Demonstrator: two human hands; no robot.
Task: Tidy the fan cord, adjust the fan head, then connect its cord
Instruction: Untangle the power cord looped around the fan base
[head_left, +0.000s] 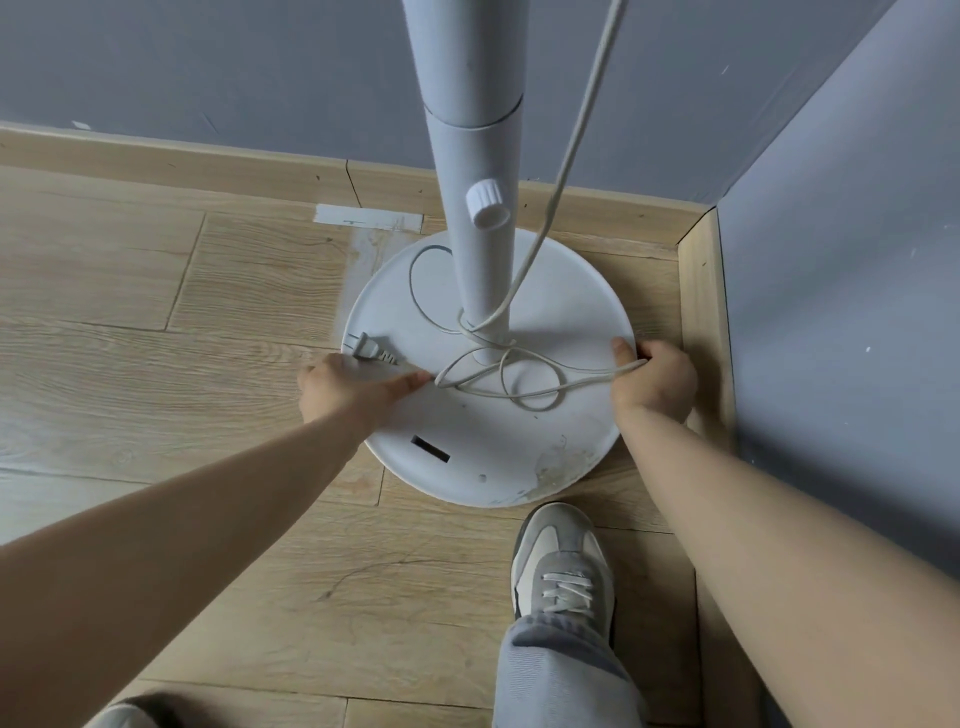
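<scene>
On the fan's round base (519, 457), around the foot of the pole (483, 260), the cord (537, 408) lies in loose tangled loops, with a turn or two wound about the pole itself and one length rising past the knob (487, 202) and out of view at the top. The plug (370, 349) rests at the left edge of the base, prongs pointing outward. The left hand (353, 387) lies just behind the plug and seems to pinch the cord between thumb and outstretched fingers. The right hand (654, 382) is at the right edge, fingers curled round a strand drawn taut toward it. The cord looks light, thin and limp; it will likely slide easily over the smooth plastic, kink and snag on its own loops, so gathering it strand by strand should serve better than pulling hard. The plug's stiff body seems the surest place to hold. No container shows; the shallow base with its raised rim carries only the loops, and its dark slot near the front edge looks empty.
</scene>
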